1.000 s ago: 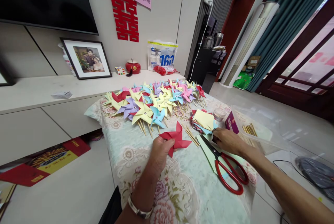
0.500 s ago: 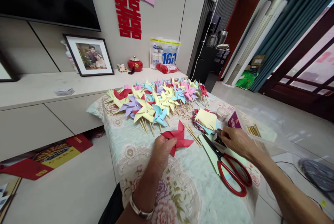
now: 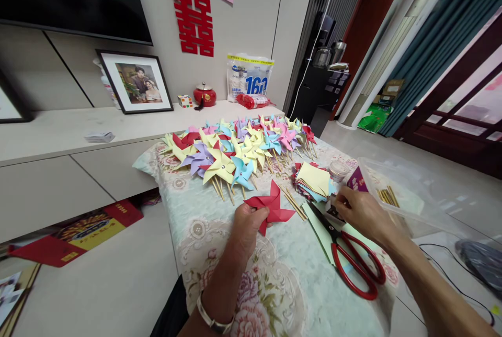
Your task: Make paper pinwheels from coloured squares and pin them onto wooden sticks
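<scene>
Nearest, a bracelet (image 3: pixel 215 321) encircles the left wrist above the flowered cloth (image 3: pixel 298 279). Scissors (image 3: pixel 363 266) lie on the right side, blades partly over green paper (image 3: pixel 317 232), red handles toward the person. Left hand (image 3: pixel 250 220): thumb and fingers pinch one edge of a red pinwheel (image 3: pixel 276 208), which is above the cloth at centre, blades folded. Right hand (image 3: pixel 358 210): fingers curled at a small box (image 3: pixel 332 212) beyond the scissors; whether they grip anything cannot be told. Loose sticks (image 3: pixel 294 203) lie between the hands, a paper stack (image 3: pixel 314 180) just beyond. A clear tub (image 3: pixel 421 198), at right, contains more sticks (image 3: pixel 388 195). Farther back, finished pinwheels (image 3: pixel 222 166) on sticks crowd the cloth. Behind, a ledge (image 3: pixel 50 135) carries a framed photo (image 3: pixel 137 86), red jar (image 3: pixel 206 97) and bag (image 3: pixel 251 75).
</scene>
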The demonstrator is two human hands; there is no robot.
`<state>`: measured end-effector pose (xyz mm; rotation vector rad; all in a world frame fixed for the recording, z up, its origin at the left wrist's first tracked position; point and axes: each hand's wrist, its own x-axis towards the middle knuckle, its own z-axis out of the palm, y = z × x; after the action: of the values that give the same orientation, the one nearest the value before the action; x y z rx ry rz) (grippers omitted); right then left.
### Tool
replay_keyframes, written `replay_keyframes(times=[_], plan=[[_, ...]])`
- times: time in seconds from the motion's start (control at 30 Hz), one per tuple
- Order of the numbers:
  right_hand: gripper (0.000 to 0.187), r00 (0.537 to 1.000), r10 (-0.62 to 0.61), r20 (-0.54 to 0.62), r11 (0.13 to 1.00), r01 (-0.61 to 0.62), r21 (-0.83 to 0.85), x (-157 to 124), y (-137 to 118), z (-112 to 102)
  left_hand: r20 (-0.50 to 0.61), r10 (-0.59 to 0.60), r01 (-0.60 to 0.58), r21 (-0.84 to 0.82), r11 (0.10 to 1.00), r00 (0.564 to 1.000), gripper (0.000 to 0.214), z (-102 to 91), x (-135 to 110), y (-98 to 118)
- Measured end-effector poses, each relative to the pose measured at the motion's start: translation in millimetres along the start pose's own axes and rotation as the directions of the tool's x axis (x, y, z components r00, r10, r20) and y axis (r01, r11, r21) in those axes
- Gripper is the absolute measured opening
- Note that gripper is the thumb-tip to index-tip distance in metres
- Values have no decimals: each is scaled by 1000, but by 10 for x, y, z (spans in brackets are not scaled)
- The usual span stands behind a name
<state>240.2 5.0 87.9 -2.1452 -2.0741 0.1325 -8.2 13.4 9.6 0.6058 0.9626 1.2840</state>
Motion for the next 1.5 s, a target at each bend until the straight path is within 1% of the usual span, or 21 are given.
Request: replay_keyframes(times=[0.03,0.07,0.1,0.17,0.23,0.33,0.4,0.47,0.57,0.67,0.73,0.8,0.87,0.97,1.03,1.13,1.23,1.3,1.33,1.4,1.5], plan=[[16,999,-1,-32,990,5,142,3,-73,9,-9,3,-3,-5,1000,1000,16,-1,0,-2],[15,999,7,-54,954,10,298,13,-163,25,-18,7,-7,-11,1000,1000,16,-3,0,-2],[15,998,19,-60,892,11,452,31,-267,49,-29,14,-15,-18,1000,999,16,-6,0,-3],[15,999,16,-28,713,8,701,87,-494,118,-55,32,-34,-30,999,998,17,-15,3,-2],[14,1000,-2,26,552,-21,833,156,-697,211,-88,52,-56,-37,998,995,19,-27,11,-3],[17,995,-17,100,356,-87,930,235,-870,388,-123,74,-80,-40,996,990,21,-41,27,-7],[25,990,-52,134,235,-118,965,253,-886,507,-134,82,-89,-43,995,988,19,-42,35,-13],[36,983,-79,163,135,-152,979,246,-853,601,-141,86,-93,-46,995,986,18,-37,41,-19],[44,976,-78,202,29,-200,979,215,-789,653,-144,82,-89,-47,995,986,18,-24,40,-24],[43,975,-98,200,-31,-204,979,180,-769,609,-148,85,-92,-40,995,985,19,-19,33,-23],[40,976,-135,168,-32,-174,984,151,-778,560,-152,95,-100,-29,995,984,17,-24,33,-27],[36,978,-178,110,22,-108,994,114,-798,521,-155,101,-105,-13,994,983,16,-34,46,-43],[29,978,-206,38,135,-10,991,69,-825,500,-164,108,-109,4,994,981,16,-45,72,-74],[19,967,-244,-71,326,150,933,7,-877,505,-181,122,-120,23,993,976,18,-61,112,-127],[14,949,-286,-133,409,247,879,-17,-915,530,-169,134,-130,34,991,976,19,-67,118,-147],[15,912,-352,-210,482,369,794,-27,-960,583,-118,174,-169,54,984,978,16,-63,89,-137],[16,872,-377,-311,515,477,713,-20,-986,634,-89,198,-190,86,978,976,17,-43,46,-101],[16,862,-360,-358,542,505,671,-16,-1002,658,-81,194,-186,96,978,978,18,-30,29,-85],[16,864,-347,-365,559,503,658,-16,-1011,666,-77,194,-187,95,978,978,17,-25,25,-82],[17,878,-321,-355,588,479,652,-18,-1031,678,-73,198,-191,91,977,977,12,-24,28,-90],[17,906,-282,-315,590,423,688,-22,-1056,695,-64,202,-197,82,977,977,11,-41,50,-127]])
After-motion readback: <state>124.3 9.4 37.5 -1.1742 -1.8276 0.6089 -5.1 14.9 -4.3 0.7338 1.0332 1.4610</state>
